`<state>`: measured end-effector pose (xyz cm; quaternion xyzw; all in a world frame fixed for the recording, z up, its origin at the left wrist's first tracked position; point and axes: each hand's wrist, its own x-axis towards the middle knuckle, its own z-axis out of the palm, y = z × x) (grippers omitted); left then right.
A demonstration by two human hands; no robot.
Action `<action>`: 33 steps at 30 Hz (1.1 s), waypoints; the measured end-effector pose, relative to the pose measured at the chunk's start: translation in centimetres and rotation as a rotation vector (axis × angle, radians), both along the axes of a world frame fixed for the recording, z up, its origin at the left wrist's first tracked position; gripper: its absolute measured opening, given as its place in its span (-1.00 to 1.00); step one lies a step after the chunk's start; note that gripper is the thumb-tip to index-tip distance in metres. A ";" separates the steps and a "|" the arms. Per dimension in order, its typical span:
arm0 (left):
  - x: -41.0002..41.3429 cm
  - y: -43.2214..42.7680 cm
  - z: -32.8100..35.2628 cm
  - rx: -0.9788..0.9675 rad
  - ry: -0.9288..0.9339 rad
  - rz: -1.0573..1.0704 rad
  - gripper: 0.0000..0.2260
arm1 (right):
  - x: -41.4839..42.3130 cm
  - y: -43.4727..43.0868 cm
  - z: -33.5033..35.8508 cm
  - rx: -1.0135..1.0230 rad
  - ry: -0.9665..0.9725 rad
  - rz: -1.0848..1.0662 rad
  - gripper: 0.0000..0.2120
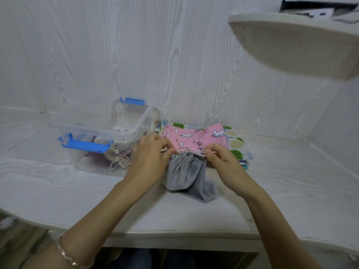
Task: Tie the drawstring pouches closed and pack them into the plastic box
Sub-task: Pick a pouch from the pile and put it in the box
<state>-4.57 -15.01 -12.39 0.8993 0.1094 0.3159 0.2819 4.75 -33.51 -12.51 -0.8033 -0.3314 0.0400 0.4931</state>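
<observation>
— Your left hand (150, 152) has its fingertips curled in a pinch on one end of the pale drawstring (186, 151). A bracelet (66, 255) sits on that wrist, nearest you.

— Your right hand (223, 162) mirrors it, pinching the other end. The cord runs taut between them, across the gathered neck of the grey pouch (186, 171).

— Where does that pouch lie?

— On the white surface (174, 216), straight ahead of you and between your hands, with its bunched mouth pointing away. It looks like thin, soft cloth: light, floppy and likely to slump when lifted. The cord is thin and may slip, so I would grip it close to the knot. Then lift the pouch by its cinched neck.

— And beyond it?

— Just behind, a pink pouch (194, 136) printed with unicorns rests flat on other patterned pouches. Farther left stands the clear plastic box (101, 133) with blue clasps. It is open at the top, and several corded pouches lie inside. A white shelf (291, 45) juts from the wall above, to your right.
</observation>
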 end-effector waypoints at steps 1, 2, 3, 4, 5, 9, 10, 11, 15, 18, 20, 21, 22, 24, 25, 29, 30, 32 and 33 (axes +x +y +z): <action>-0.2 -0.2 -0.1 0.098 -0.030 0.058 -0.90 | -0.1 0.2 0.0 0.015 0.034 0.013 -0.84; -0.3 -0.4 -0.2 0.142 -0.064 0.075 -0.90 | -0.1 0.4 0.2 0.048 0.095 0.034 -0.84; -0.5 -0.5 -0.3 0.138 -0.087 0.062 -0.90 | -0.2 0.6 0.4 0.089 0.184 0.062 -0.85; -0.6 -0.8 -0.4 0.113 -0.102 0.042 -0.90 | -0.2 0.8 0.7 0.126 0.286 0.082 -0.84; -0.7 -1.0 -0.6 0.103 -0.103 0.032 -0.89 | -0.2 0.9 1.1 0.155 0.388 0.092 -0.82; -0.8 -1.4 -1.4 0.094 -0.083 0.030 -0.89 | -0.1 1.6 1.6 0.017 0.486 0.001 -0.65; -0.8 -1.5 -1.5 0.076 -0.081 0.023 -0.89 | -0.1 1.8 1.6 -0.054 0.461 -0.015 -0.64; -0.9 -1.7 -1.6 0.064 -0.086 0.015 -0.90 | -0.1 2.0 1.6 -0.109 0.441 -0.017 -0.63; -1.0 -1.8 -1.8 -0.005 -0.111 -0.040 -0.91 | -0.2 2.3 1.8 -0.162 0.481 0.062 -0.74; -0.9 -1.9 -2.1 -0.076 -0.103 -0.083 -0.94 | -0.4 2.5 1.8 -0.085 0.590 0.132 -0.87; -1.2 -2.0 -2.4 -0.116 -0.138 -0.094 -0.96 | -0.5 2.5 1.7 -0.050 0.612 0.135 -0.90; -1.3 -2.0 -2.4 -0.128 -0.169 -0.102 -0.94 | -0.5 2.6 1.6 -0.038 0.612 0.127 -0.90; -1.5 -1.9 -2.4 -0.127 -0.206 -0.119 -0.92 | -0.5 2.6 1.4 -0.032 0.600 0.116 -0.88; -1.4 -1.7 -2.1 -0.096 -0.249 -0.191 -0.87 | -0.6 2.7 1.4 -0.052 0.540 0.108 -0.87; -1.3 -1.5 -1.7 -0.070 -0.240 -0.244 -0.83 | -0.6 2.7 1.4 -0.072 0.507 0.116 -0.89; -0.1 -1.0 -0.5 -0.024 -0.072 -0.434 -0.81 | -0.8 2.9 1.9 -0.175 0.352 0.136 -0.92; 0.1 -0.9 -0.4 -0.054 -0.031 -0.453 -0.82 | -0.8 2.9 2.0 -0.197 0.311 0.129 -0.92; 0.4 -0.7 -0.6 -0.126 0.001 -0.432 -0.81 | -1.0 2.7 2.1 -0.197 0.270 0.119 -0.90; 0.5 -0.5 -0.7 -0.175 0.002 -0.399 -0.79 | -1.1 2.7 2.0 -0.181 0.260 0.117 -0.89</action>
